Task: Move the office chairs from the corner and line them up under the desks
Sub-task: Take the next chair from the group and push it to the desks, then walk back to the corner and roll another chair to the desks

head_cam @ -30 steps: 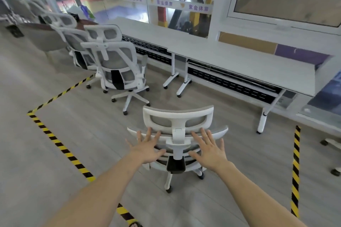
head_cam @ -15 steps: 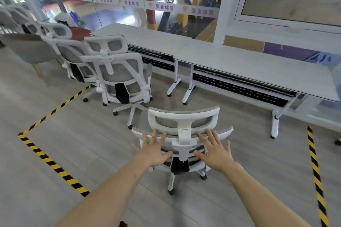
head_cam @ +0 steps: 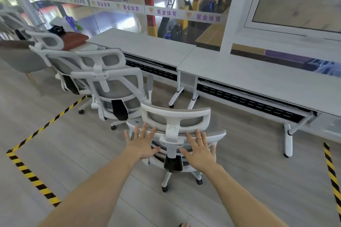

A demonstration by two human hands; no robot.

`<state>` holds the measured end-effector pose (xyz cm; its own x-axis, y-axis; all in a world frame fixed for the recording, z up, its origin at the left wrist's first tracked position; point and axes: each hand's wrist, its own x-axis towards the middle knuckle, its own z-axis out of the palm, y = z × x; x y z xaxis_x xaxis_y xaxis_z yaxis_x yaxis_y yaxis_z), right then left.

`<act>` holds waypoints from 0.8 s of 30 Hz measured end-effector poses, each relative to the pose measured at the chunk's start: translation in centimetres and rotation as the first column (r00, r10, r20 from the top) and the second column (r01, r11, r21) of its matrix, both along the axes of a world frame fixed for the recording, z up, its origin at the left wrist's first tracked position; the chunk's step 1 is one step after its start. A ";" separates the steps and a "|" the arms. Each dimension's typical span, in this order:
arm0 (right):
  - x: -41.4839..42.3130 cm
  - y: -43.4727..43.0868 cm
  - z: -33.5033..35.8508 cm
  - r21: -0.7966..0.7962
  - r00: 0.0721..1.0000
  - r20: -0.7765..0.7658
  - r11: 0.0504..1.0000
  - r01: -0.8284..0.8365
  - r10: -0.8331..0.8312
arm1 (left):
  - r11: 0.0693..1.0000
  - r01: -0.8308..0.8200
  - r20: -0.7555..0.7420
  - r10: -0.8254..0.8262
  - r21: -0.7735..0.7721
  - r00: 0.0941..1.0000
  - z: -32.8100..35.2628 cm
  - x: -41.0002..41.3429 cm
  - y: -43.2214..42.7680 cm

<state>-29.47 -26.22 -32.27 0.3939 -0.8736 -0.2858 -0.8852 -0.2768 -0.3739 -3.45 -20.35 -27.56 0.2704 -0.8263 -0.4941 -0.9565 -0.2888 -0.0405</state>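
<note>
- The near chair (head_cam: 172, 131) stands on open floor on the near side of the desks, its back to the person and its seat facing the right desk (head_cam: 258, 79); it is not yet tucked under
- The left hand (head_cam: 142, 143) lies flat on the upper backrest left of the white centre spine, fingers straight and spread apart, curled round nothing
- The right hand (head_cam: 200, 151) mirrors it right of the spine, fingers also splayed and straight; both palms appear to press on the mesh and frame
- Judged from this, the hands sit one on each side of the spine so that a push goes evenly through the back and the castors (head_cam: 165, 189) roll straight rather than swivel
- Open palms suit pushing; steering or pulling back would call for a grip on the frame
- The second chair (head_cam: 114, 86) and third chair (head_cam: 55, 57) stand to the far left, close together near the left desk (head_cam: 144, 46), seats turned towards it, none fully under
- The gap at the right desk looks free between its legs (head_cam: 287, 140), a likely slot for the near chair
- Yellow-black floor tape (head_cam: 27, 171) marks a corner at near left, well apart from the wheels
</note>
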 end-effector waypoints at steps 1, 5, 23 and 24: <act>0.9 -1.0 0.0 0.002 1.000 -0.007 1.000 0.005 -0.005 | 1.000 -0.010 0.001 0.010 0.006 1.000 0.3 0.5 -1.2; 2.8 -3.7 0.2 -0.010 0.999 -0.051 1.000 -0.002 0.001 | 1.000 -0.022 -0.001 0.022 0.015 1.000 1.0 2.0 -4.4; -6.5 2.7 7.5 -0.225 0.917 -0.040 0.898 0.378 -0.396 | 0.851 0.306 -0.056 -0.362 -0.427 0.930 5.3 -7.1 -3.7; -8.5 4.0 7.7 -0.233 0.897 -0.051 0.879 0.416 -0.438 | 0.836 0.355 -0.058 -0.414 -0.419 0.908 5.5 -9.3 -3.8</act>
<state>-37.97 -22.24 -24.54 -0.0520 -0.9942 -0.0943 -0.9645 0.0745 -0.2535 -12.79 -24.16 -22.04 -0.1572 -0.9806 -0.1172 -0.9802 0.1404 0.1397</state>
